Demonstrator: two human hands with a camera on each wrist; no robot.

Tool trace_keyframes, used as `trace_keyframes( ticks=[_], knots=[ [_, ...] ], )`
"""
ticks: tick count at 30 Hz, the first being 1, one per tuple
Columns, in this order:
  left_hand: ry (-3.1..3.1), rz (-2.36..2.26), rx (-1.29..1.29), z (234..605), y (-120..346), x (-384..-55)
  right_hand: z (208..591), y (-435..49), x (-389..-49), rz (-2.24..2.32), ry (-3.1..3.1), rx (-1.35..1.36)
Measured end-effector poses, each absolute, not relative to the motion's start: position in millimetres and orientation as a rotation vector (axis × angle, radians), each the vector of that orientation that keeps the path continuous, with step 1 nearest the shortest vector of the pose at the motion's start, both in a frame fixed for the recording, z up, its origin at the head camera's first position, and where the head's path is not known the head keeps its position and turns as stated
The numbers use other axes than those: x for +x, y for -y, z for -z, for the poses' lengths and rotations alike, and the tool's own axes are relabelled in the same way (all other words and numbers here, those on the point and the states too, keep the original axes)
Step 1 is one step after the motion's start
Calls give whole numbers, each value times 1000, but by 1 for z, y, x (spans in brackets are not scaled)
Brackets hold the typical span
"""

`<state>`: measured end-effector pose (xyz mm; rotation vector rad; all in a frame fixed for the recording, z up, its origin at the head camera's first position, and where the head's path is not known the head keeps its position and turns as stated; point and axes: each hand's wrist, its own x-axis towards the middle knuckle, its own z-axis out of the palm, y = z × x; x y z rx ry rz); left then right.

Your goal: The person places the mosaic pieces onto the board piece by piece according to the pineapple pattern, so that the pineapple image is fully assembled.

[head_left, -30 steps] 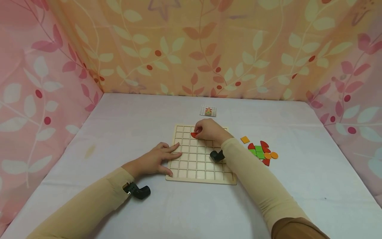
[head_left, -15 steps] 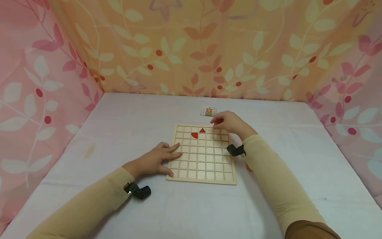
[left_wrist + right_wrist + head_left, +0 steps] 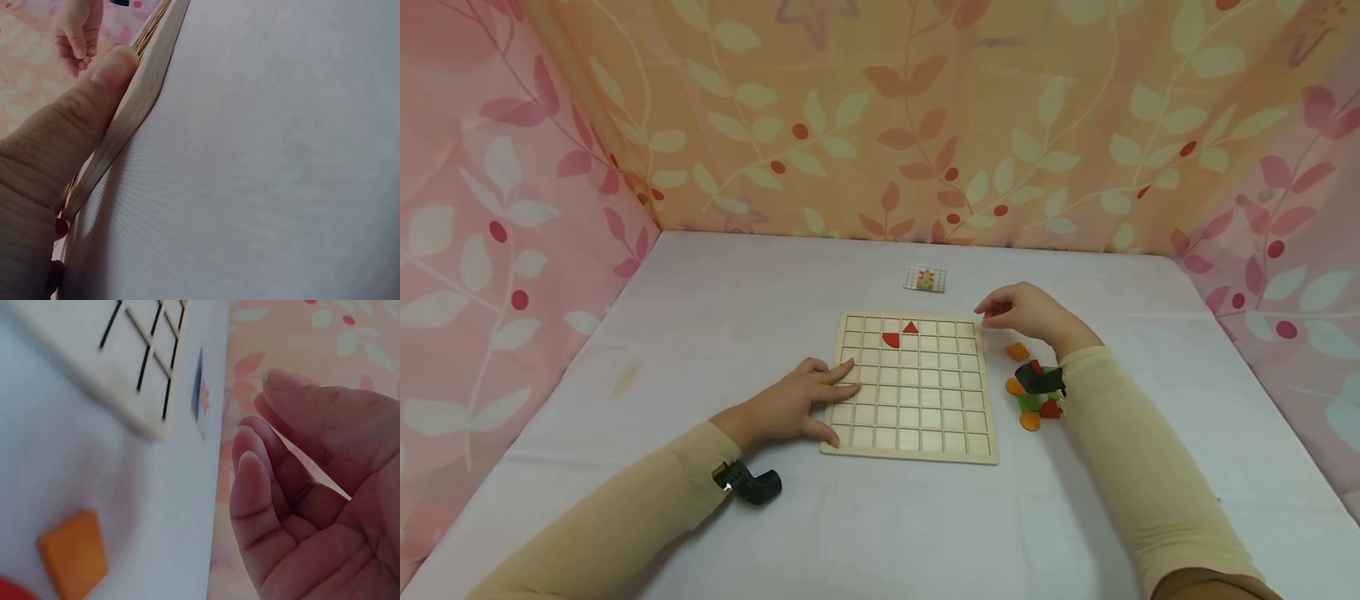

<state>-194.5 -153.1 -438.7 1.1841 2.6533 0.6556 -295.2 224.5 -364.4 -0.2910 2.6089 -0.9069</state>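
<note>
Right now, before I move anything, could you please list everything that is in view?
Grid board: 1, light wood, middle of table
Red triangle: 1, red, board's far row
Red quarter-round: 1, red, board's second row from far edge
Loose orange pieces: at least 3, orange, right of board
Loose green pieces: green, same pile, partly hidden, count unclear
Loose red pieces: at least 2, red, same pile
Picture card: 1, white with coloured pattern, beyond board
Tablecloth: 1, white, under everything
Curtains: orange and pink, floral, back and sides
Wrist devices: 2, black, one per wrist
Sleeves: beige, both forearms
Left hand: 1, on board's left edge
Right hand: 1, near board's far-right corner
</note>
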Motion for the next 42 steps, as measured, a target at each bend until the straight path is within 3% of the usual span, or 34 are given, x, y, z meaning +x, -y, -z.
trace_keyframes(
  ticks=[25,42],
  knots=[
    [-2648,-680,1182,441,153,-194,387,-326,-259,790,-2595,-61],
    [-2656,-705,1207,444,155,-196,398,-287,-271,857,-2558,-108]
  ],
)
